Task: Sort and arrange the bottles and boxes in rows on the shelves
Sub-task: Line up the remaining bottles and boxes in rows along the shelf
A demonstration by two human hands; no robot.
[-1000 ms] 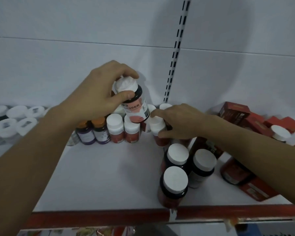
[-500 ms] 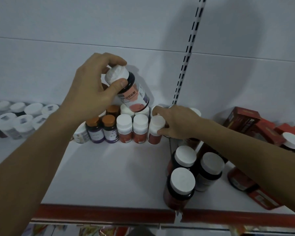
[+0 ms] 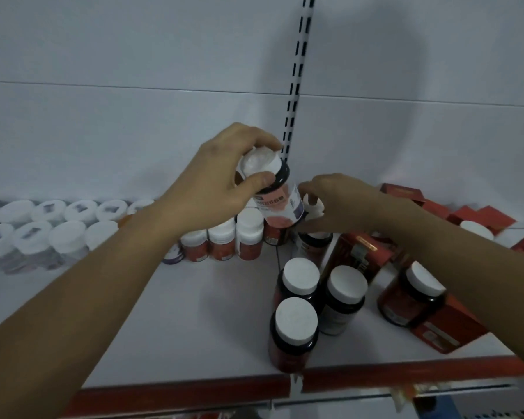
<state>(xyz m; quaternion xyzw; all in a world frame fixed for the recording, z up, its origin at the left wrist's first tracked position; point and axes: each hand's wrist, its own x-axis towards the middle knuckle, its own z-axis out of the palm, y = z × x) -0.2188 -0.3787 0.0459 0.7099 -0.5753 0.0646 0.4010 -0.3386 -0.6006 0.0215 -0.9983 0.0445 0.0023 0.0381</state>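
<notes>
Fingers (image 3: 260, 179) grip two: left hand (image 3: 212, 189) tilted bottle (image 3: 280, 204), right hand (image 3: 348, 207) small bottle (image 3: 313, 205).

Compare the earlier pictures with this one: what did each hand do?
The right hand has let go of the rightmost small red bottle and shifted back, its fingers curled round a white cap. The left hand still holds the tilted bottle by its cap above the small bottles. The front dark bottles stayed put.
</notes>
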